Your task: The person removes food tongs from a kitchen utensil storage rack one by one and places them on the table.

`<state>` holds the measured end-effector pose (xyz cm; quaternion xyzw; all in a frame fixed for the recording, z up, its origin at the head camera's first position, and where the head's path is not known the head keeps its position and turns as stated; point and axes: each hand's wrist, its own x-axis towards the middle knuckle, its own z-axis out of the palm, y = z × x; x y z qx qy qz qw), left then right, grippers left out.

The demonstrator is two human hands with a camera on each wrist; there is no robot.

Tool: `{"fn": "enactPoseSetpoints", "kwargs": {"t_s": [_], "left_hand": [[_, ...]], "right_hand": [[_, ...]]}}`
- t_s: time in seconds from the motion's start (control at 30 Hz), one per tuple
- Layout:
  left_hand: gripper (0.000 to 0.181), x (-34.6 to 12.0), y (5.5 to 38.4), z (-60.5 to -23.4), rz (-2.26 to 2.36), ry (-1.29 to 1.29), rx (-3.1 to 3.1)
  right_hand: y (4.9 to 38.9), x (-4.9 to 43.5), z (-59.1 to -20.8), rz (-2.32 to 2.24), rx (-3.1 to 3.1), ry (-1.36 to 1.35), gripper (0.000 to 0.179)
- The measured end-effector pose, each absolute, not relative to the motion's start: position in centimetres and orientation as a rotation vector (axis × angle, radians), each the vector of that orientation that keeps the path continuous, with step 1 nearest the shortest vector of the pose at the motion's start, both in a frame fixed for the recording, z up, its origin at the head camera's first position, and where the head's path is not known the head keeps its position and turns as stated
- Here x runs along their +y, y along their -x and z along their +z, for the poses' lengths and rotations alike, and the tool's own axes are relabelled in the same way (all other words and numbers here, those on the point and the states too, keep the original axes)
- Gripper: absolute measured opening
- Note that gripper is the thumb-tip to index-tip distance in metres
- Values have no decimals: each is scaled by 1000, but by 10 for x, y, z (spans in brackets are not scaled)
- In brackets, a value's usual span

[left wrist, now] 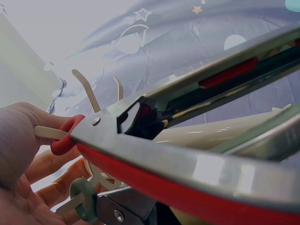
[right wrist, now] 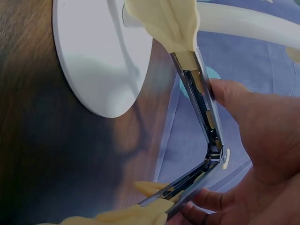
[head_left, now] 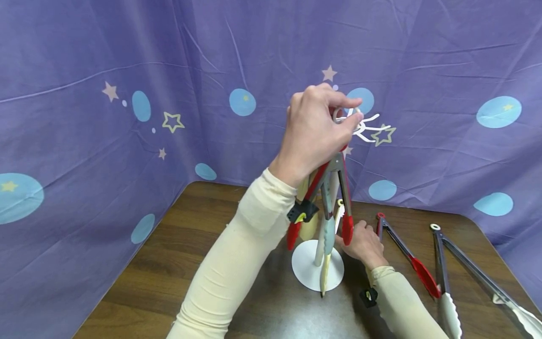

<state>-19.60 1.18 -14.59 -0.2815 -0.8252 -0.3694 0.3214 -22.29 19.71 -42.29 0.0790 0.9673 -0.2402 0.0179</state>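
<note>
Up at the top of a white stand point(head_left: 322, 254), my left hand point(head_left: 315, 122) pinches among its white hooks point(head_left: 368, 127) with thumb and forefinger. Red-handled tongs point(head_left: 347, 228) hang there spread, their red loop point(left wrist: 68, 136) over a hook prong beside the hand. Green-tipped tongs point(head_left: 329, 230) hang next to them, and their green ring point(left wrist: 84, 199) sits on another prong. Low down behind the stand's base, my right hand point(head_left: 362, 245) holds cream-tipped tongs point(right wrist: 166, 23), thumb on one arm and fingers on the other. These tongs are spread wide in the right wrist view.
On the brown wooden table point(head_left: 203, 221), red-tipped tongs point(head_left: 417, 268) lie to the right. White-tipped tongs point(head_left: 450, 313) lie spread further right, near the table's edge. A purple patterned cloth point(head_left: 271, 42) hangs behind and to the left.
</note>
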Motion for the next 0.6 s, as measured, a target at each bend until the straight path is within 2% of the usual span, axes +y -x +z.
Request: {"fn": "enactPoseSetpoints", "kwargs": {"t_s": [0.6], "left_hand": [[21,12,195,-146,-965,740,-2163]], "right_hand": [[229,199,-430,-665,2926,-285,83]]}}
